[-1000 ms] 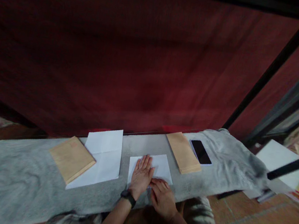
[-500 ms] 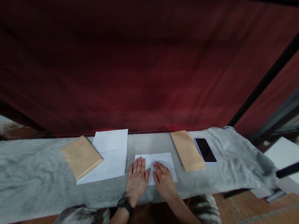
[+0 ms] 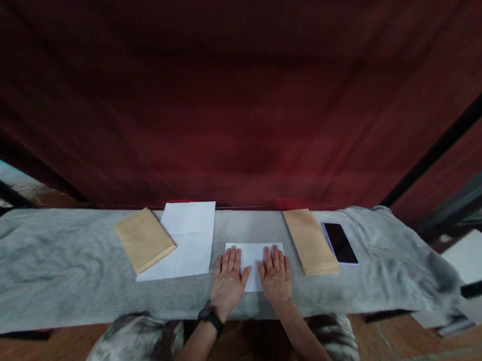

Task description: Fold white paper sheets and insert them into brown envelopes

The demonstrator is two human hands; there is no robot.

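At the far left we see the grey cloth (image 3: 45, 271), wrinkled there and spread along the whole narrow bench. On it lies a brown paper envelope (image 3: 144, 241), turned at a slant, its right part over the edge of a large creased white sheet (image 3: 191, 243). Next comes our left hand (image 3: 226, 289), with a black wristwatch (image 3: 211, 318) at the wrist: it is laid flat, palm down, fingers straight and nearly together, thumb out to the side, gripping nothing. It presses on the left part of the smaller white paper (image 3: 252, 255), which lies flat on the cloth directly in front of us. Our right hand (image 3: 276, 282) covers the right part of that paper, also palm down and unclenched, fingers slightly spread, the two thumbs pointing towards each other but apart. Just beyond lies a second brown envelope (image 3: 311, 243), and close against its right side a smartphone (image 3: 340, 243), dark screen up
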